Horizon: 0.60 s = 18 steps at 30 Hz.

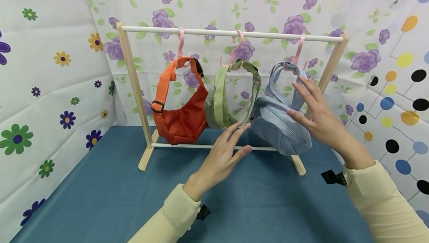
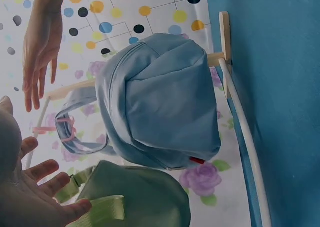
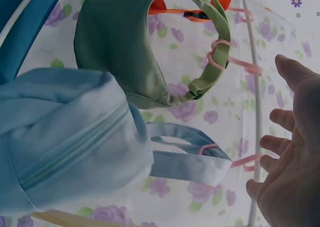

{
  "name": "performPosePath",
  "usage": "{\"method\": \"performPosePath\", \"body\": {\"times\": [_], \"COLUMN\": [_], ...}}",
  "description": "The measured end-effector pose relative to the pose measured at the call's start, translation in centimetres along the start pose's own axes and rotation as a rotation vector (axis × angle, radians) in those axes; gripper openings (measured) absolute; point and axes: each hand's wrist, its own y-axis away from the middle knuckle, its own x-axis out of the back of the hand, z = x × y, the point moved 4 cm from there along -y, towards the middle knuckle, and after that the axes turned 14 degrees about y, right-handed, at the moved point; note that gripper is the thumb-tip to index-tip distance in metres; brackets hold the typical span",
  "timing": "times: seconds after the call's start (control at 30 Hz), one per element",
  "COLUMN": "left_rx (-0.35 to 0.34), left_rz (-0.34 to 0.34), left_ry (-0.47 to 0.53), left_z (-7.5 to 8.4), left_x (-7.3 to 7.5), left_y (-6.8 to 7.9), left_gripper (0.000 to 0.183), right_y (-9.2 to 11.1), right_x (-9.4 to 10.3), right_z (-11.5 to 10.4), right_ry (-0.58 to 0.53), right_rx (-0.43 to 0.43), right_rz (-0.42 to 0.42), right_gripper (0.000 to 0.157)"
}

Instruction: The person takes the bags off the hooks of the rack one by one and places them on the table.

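A light blue bag [image 1: 281, 124] hangs by its strap from a pink hook [image 1: 299, 49] at the right of the rack; its zipper shows in the right wrist view. My right hand [image 1: 318, 112], fingers spread, is beside that bag's strap and overlaps it in the head view. Lower and to the left, my left hand [image 1: 222, 153] has its fingers extended in front of the green bag [image 1: 218, 105], which hangs from the middle pink hook [image 1: 237, 47]. Both hands hold nothing. At the left hangs an orange-red bag [image 1: 182, 120] on another pink hook [image 1: 181, 44].
The rack has a white top rod [image 1: 214, 32], wooden posts [image 1: 134, 83] and a white lower bar [image 1: 187, 146]. It stands on a blue cloth [image 1: 100, 198]. Behind it is a flowered curtain [image 1: 207, 8], with a dotted sheet [image 1: 385, 124] to the right.
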Motion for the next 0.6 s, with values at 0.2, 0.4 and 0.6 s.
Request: {"method": "performPosePath", "body": {"times": [0.2,0.4,0.6], "left_rx": [-0.040,-0.117,-0.162], "left_rz": [0.019,0.047,0.045], "left_ry": [-0.014,-0.133,-0.142], "left_z": [0.4,0.9,1.6], "left_x": [-0.5,-1.1,-1.2], "left_y": [-1.2,-2.4,-3.9], "left_gripper": [0.071,0.073,0.071], "right_y": [-0.8,-2.1,-3.3], "right_x": [1.2,2.4,3.8], "right_z": [0.4,0.9,1.3], "right_ry": [0.031,0.068,0.076], "right_rx": [-0.004,-0.022,-0.037], "right_rz": [0.013,0.025,0.062], "right_gripper": [0.077,0.077,0.075]}}
